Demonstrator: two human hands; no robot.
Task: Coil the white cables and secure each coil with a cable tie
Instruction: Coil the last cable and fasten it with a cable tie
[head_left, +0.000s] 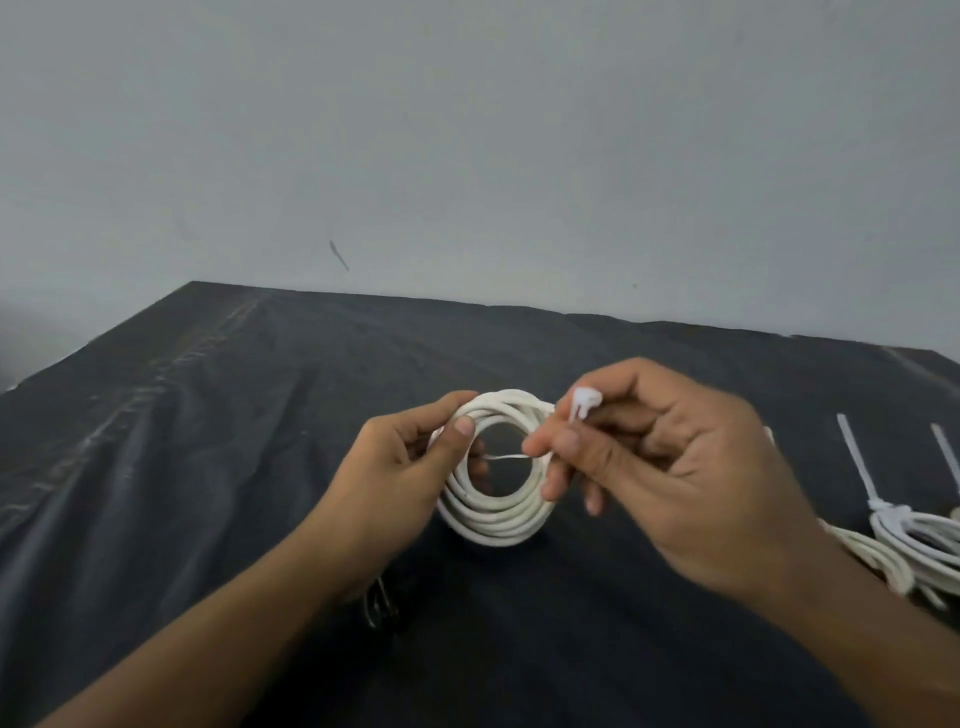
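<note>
A black sheet (260, 467) covers the desk, creased and wrinkled, with a pale, scuffed line of stitching or a fold running from its far left corner toward the near left edge. Behind it rises a plain grey wall (467, 130), bare but for a short dark streak (338, 254) just above the sheet's far edge and a tiny speck further right. Near the lower middle of the sheet lies a small dark metal object (382, 603), too dim to identify.
</note>
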